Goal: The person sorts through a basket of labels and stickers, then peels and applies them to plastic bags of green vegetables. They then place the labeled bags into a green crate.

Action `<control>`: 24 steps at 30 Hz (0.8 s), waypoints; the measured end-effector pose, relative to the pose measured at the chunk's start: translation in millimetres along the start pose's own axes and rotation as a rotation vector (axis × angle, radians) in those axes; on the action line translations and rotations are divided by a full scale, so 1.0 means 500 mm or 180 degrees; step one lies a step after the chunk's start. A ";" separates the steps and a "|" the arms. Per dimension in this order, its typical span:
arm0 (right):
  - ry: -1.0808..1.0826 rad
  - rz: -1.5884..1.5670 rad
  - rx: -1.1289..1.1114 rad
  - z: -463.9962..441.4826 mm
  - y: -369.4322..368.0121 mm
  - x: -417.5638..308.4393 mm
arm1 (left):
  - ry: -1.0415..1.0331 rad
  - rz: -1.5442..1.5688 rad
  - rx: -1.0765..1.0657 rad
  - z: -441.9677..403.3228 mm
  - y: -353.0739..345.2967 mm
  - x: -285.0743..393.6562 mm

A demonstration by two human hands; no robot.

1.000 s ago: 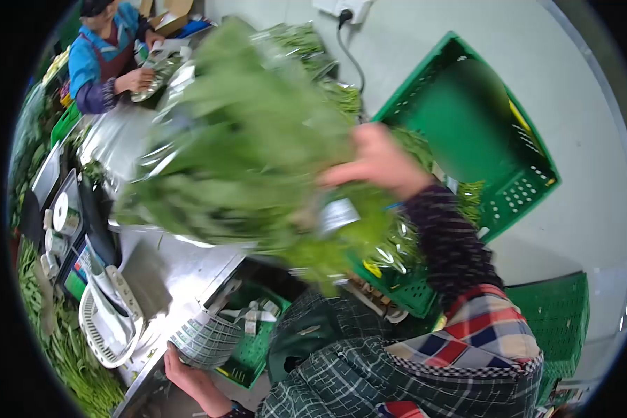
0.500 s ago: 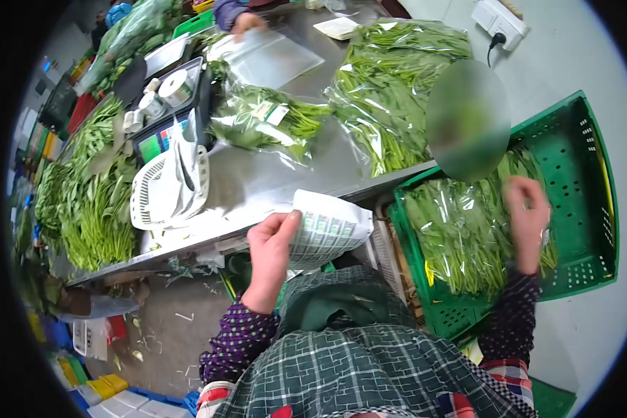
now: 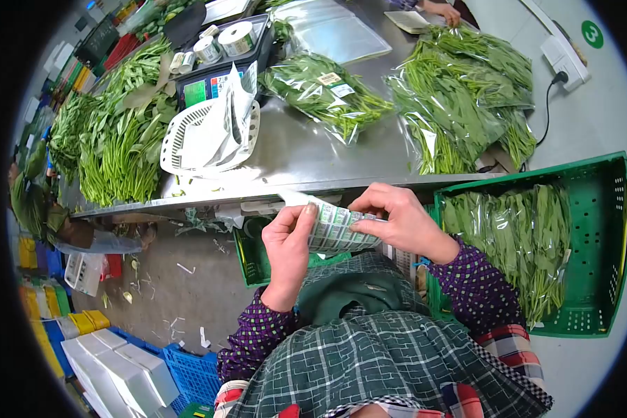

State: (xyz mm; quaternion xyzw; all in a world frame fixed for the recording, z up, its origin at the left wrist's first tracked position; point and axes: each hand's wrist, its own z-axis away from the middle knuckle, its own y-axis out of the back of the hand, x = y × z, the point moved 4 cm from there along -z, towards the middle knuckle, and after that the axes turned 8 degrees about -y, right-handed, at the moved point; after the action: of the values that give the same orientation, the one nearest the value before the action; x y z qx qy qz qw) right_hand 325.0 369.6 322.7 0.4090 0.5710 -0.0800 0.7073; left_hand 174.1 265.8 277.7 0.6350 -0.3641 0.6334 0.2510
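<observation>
A sheet of printed green-and-white labels (image 3: 333,228) is held in front of my apron, below the table edge. My left hand (image 3: 287,254) pinches its left side between thumb and fingers. At the opposite side, my right hand (image 3: 405,221) has its thumb and fingers closed on the sheet's edge; whether a single label is lifting there cannot be made out. To the right, bagged leafy greens (image 3: 505,244) lie in a green crate (image 3: 599,279). A labelled bag of greens (image 3: 327,94) rests on the metal table (image 3: 292,150).
More bagged greens (image 3: 467,97) are piled at the table's right. A white basket (image 3: 171,150) with paper sheets stands before a scale (image 3: 195,92) holding label rolls (image 3: 237,38). Loose greens (image 3: 118,153) heap at left. Another person's hand (image 3: 444,10) is at the far edge.
My right hand has moved left from above the crate to the label sheet and closed on its edge. My left hand still holds the sheet. The view has shifted.
</observation>
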 end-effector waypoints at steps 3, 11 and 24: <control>0.0399 0.0279 0.0083 0.000 -0.012 0.005 | 0.0015 -0.0078 0.0056 -0.001 -0.003 -0.002; 0.1776 0.2189 0.0597 -0.032 -0.007 -0.012 | 0.0568 0.0232 0.0345 -0.045 -0.010 -0.053; -0.0945 -0.1333 0.0651 -0.476 0.112 0.203 | 0.1039 0.0268 0.1442 -0.088 0.084 -0.128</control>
State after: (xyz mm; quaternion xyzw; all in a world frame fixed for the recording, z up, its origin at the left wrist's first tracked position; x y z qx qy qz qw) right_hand 214.9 601.3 258.1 0.3352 0.5221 -0.3408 0.7064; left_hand 118.1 283.8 211.9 0.5489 -0.1941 0.8024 0.1314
